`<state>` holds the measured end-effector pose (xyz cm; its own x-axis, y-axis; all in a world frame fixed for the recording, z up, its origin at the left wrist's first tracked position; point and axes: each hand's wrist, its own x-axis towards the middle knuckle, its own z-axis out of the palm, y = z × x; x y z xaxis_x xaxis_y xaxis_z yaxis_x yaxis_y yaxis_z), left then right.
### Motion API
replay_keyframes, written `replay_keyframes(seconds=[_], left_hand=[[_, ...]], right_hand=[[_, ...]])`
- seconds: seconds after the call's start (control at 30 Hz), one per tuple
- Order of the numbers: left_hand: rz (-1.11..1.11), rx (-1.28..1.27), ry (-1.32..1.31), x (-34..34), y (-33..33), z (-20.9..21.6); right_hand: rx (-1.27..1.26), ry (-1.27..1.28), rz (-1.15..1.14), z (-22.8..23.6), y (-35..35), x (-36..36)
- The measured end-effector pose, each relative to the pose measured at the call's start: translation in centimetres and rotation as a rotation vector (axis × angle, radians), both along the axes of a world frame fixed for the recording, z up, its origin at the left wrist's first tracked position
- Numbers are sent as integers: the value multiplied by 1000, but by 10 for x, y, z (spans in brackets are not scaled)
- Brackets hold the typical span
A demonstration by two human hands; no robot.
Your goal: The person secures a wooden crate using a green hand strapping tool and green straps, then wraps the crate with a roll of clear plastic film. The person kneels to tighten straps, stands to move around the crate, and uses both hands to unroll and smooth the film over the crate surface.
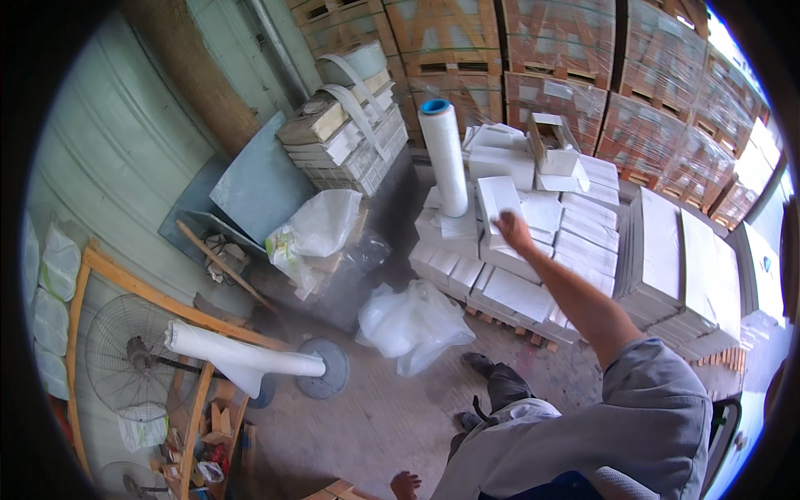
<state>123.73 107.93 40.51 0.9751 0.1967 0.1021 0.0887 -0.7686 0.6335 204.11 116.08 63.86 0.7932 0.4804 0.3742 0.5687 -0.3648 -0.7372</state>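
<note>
My right arm reaches out over a pallet stack of white cartons [587, 229]. At its end my right hand [512, 230] is closed on the near edge of a white box [498, 197] on top of the stack; the fingertips are partly hidden. Just left of that box, a roll of clear stretch film [444, 158] with a blue core stands upright on the cartons. Behind it sits an opened carton [553, 146] with raised flaps. Low at the bottom edge, my left hand [406, 485] hangs away from the stack, fingers apart and holding nothing.
Crumpled plastic sheeting [414, 325] lies on the floor before the pallet. Another carton stack [679, 258] stands at right, wrapped wooden crates [558, 42] behind. On the left are a large fan [137, 358], a wooden frame [187, 304] and a white roll on a round base [323, 368].
</note>
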Motion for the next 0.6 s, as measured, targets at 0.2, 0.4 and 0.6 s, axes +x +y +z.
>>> replay_keyframes(seconds=[0.2,0.4,0.6], left_hand=[[1254,-752,599,51,-114,-7],[1394,-781,429,149,-156,39],[2015,-1535,181,209,-156,72]], right_hand=[[137,172,-142,93,185,188],[-226,323,70,114,299,328],[-260,270,293,66,353,394]])
